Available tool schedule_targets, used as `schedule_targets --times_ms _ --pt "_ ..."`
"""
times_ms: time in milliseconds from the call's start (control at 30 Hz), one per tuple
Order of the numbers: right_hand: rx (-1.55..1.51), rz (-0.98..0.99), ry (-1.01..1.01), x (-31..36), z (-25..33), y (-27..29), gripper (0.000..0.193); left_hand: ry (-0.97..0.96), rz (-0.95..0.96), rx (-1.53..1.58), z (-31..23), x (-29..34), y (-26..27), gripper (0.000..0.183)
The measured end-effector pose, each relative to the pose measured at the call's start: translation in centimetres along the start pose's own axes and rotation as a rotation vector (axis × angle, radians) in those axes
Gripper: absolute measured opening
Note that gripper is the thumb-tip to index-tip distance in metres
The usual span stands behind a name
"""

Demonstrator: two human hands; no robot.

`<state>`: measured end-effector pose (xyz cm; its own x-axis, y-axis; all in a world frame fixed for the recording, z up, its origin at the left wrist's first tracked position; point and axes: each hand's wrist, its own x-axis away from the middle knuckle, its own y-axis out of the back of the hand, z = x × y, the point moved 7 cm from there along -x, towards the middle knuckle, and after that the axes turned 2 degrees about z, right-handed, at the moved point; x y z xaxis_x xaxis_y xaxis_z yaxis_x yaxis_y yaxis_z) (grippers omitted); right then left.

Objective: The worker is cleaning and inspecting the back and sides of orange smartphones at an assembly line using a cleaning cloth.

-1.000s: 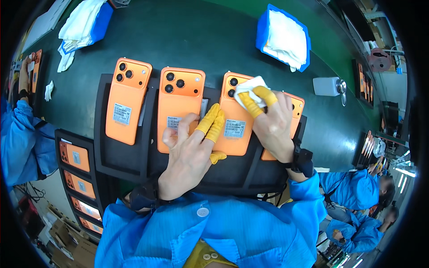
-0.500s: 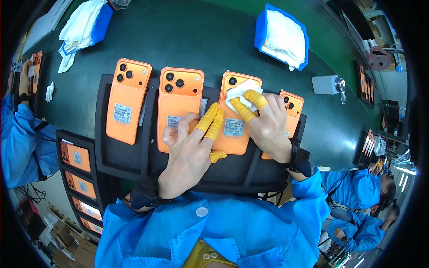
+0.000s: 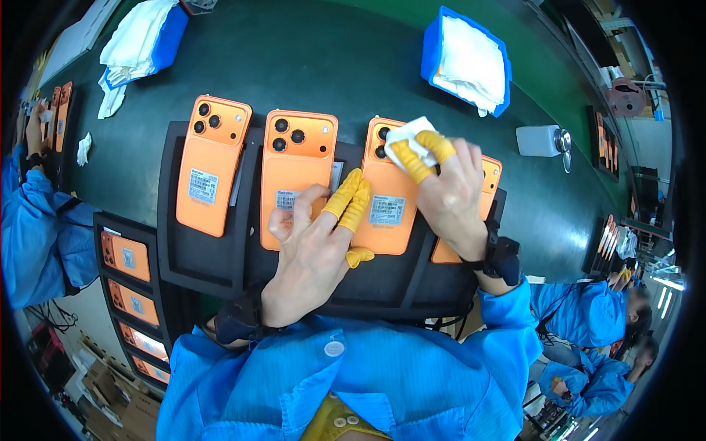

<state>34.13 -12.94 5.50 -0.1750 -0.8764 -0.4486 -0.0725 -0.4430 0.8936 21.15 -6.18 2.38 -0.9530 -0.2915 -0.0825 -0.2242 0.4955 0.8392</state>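
Observation:
Several orange phones lie back up in a black tray [image 3: 213, 253], labels on their lower halves. My right hand [image 3: 450, 192], two fingers in yellow cots, pinches a folded white cloth [image 3: 409, 135] against the upper right of the third phone [image 3: 386, 195], partly covering its camera area. My left hand [image 3: 312, 257] is open, its two yellow-cotted fingers stretched along that phone's left edge. Its other fingers bend over the lower part of the second phone [image 3: 298, 176]. To the left is the first phone [image 3: 213, 165]; my right hand partly hides the fourth phone [image 3: 448, 252].
Blue bins of white cloths stand at the far left [image 3: 170, 40] and far right [image 3: 429, 62]. A white pump bottle [image 3: 537, 140] is on the right, a crumpled cloth [image 3: 84, 149] on the left. Another black tray [image 3: 158, 253] holds phones at lower left. Co-workers in blue sit at both sides.
My right hand has slid the cloth up and to the right across the third phone's camera area, uncovering a second lens. My left hand has stayed in place.

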Motion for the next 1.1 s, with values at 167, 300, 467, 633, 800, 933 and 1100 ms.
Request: schedule_targets --times_ms 167,300,467,633,800,933,1100 --pt "-0.083 0.025 0.046 -0.3 1.0 -0.9 0.018 0.008 0.000 -0.018 0.1 0.1 0.2 0.074" --pt "-0.103 0.026 0.125 1.6 1.6 -0.4 0.017 0.017 0.022 0.022 0.2 0.1 0.0 0.063" --pt "0.000 0.028 0.032 2.3 0.4 0.2 0.021 0.007 0.029 -0.036 -0.1 0.2 0.1 0.075" --pt "-0.034 0.032 0.041 1.9 0.7 0.2 0.023 0.018 0.012 0.002 0.1 0.1 0.0 0.076" --pt "0.055 0.047 -0.006 2.2 -0.5 0.8 0.024 0.020 0.018 -0.041 -0.1 0.0 0.2 0.076" --pt "0.096 -0.010 -0.009 0.8 -1.1 0.9 0.027 0.022 0.011 -0.067 -0.2 -0.1 0.4 0.076" --pt "0.134 0.029 -0.065 1.4 -0.8 0.4 0.028 0.018 0.013 -0.077 0.0 0.1 0.3 0.076"
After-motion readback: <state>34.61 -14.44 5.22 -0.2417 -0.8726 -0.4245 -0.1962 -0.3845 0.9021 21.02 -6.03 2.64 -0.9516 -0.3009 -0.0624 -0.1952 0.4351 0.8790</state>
